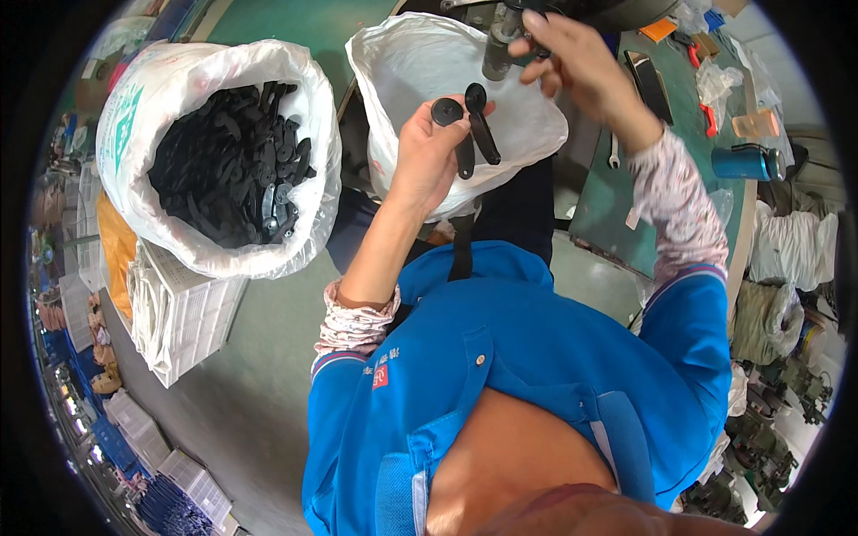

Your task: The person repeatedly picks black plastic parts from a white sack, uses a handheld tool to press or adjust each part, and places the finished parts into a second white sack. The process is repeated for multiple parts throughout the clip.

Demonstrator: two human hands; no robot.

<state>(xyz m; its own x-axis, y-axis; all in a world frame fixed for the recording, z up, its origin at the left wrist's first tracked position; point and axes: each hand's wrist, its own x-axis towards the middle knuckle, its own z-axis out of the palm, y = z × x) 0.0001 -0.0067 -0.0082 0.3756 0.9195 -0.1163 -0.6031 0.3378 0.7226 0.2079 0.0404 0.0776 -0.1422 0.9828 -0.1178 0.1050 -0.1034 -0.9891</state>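
Note:
My left hand (427,147) is closed on two black plastic parts, each with a round, cup-like head and a short flat handle. One black part (447,112) lies under the thumb, and the other black part (481,125) sticks out past the fingertips. Both are over a white plastic bag (380,54) that hangs wide-mouthed in front of me. Beside a grey metal cylinder (498,54) of a machine, my right hand (567,58) has its fingers curled around something dark that I cannot make out.
At the left, a big white sack (322,179) full of black parts (223,161) stands above white crates (192,313). The green bench (617,210) at the right bears a wrench (614,152), a phone-like black slab (648,85), red-handled tools and a blue bottle (749,163).

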